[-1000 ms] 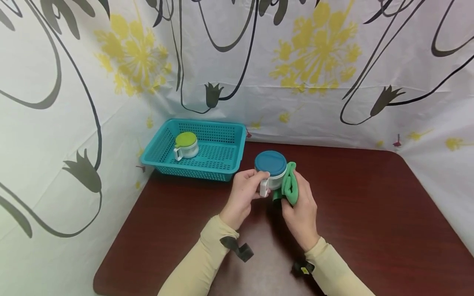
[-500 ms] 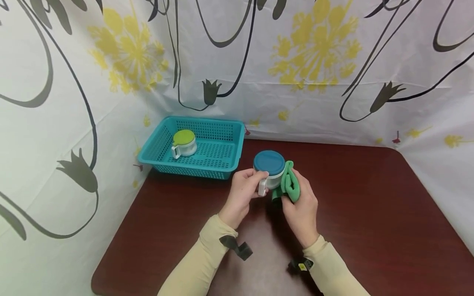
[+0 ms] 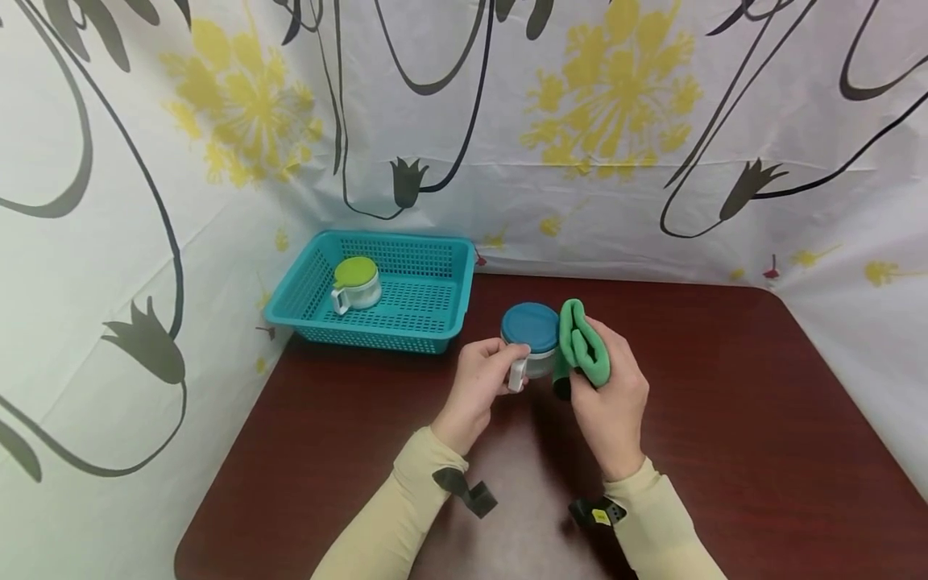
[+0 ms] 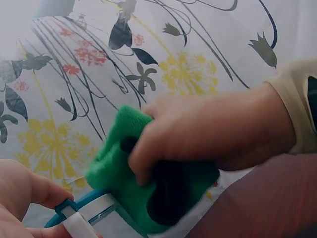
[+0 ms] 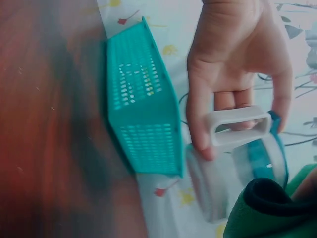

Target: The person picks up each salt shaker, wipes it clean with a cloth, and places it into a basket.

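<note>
A see-through jar with a blue lid (image 3: 531,326) and a white handle (image 5: 239,115) is held above the table by my left hand (image 3: 474,387). My left fingers grip the handle, and the thumb lies near the lid's rim. In my right hand (image 3: 615,399) is a folded green cloth (image 3: 586,348) with a black part (image 4: 168,191) hanging below. The cloth is at the jar's right side and overlaps it in the left wrist view. The right fingers are mostly hidden behind the cloth in the head view.
Back left on the dark red table (image 3: 725,403) stands a teal perforated basket (image 3: 377,337). A similar jar with a lime green lid (image 3: 355,272) sits inside it. A patterned white curtain (image 3: 464,234) borders the table behind and at the sides.
My right hand and the cloth have shifted slightly right relative to the jar. The left hand keeps its grip on the jar, which sits slightly lower in the head view.
</note>
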Motion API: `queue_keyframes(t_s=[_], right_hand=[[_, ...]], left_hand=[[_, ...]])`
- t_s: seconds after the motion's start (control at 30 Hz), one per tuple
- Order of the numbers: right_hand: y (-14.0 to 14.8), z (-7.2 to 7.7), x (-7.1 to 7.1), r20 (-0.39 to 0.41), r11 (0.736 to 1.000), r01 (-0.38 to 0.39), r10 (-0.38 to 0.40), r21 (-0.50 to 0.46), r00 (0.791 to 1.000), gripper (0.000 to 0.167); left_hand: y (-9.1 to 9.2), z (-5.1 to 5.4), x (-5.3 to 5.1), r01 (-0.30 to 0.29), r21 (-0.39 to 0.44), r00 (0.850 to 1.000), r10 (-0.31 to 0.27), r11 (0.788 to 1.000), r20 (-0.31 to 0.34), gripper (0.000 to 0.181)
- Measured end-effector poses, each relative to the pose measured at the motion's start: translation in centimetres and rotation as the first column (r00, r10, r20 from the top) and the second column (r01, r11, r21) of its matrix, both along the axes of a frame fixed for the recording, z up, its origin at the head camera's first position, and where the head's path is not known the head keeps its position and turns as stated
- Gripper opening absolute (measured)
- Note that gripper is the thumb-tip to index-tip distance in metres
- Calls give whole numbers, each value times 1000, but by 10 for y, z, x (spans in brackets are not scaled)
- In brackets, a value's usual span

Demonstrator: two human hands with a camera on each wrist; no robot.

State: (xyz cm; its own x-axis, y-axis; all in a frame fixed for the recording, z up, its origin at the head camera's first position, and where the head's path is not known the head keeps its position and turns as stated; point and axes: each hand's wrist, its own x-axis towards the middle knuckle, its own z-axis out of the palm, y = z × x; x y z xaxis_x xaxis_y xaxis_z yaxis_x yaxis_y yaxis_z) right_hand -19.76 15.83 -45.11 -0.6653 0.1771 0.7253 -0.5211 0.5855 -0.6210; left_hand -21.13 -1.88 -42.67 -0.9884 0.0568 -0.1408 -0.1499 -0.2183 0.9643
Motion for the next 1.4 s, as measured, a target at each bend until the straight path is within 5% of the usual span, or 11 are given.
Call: queue_keyframes(t_s=[0.17,0.33,0.57,0.7,0.9,1.4], right_hand=[[1,11,0,-44,996,-51,54,72,998,63],[5,12,-1,28,987,-76,72,138,997,70],[11,11,0,131,994,-60,47,92,990,68],[15,4,-2,254,997,-63,50,41,966,69],[22,-12,-6,440,995,-95,80,13,894,65],[27,-23,-6,495,994,-111,94,4,864,56]], left_hand=[[1,0,2,7,3,1000,-7,1000,-1,30],[0,2,3,4,2,1000,-4,1000,-9,30],[1,3,4,25,22,1000,-25,999,-10,29],[0,6,5,30,24,1000,-29,999,-10,29],[-1,11,7,38,8,999,-38,999,-8,27],[0,10,8,55,9,998,-55,998,8,25]])
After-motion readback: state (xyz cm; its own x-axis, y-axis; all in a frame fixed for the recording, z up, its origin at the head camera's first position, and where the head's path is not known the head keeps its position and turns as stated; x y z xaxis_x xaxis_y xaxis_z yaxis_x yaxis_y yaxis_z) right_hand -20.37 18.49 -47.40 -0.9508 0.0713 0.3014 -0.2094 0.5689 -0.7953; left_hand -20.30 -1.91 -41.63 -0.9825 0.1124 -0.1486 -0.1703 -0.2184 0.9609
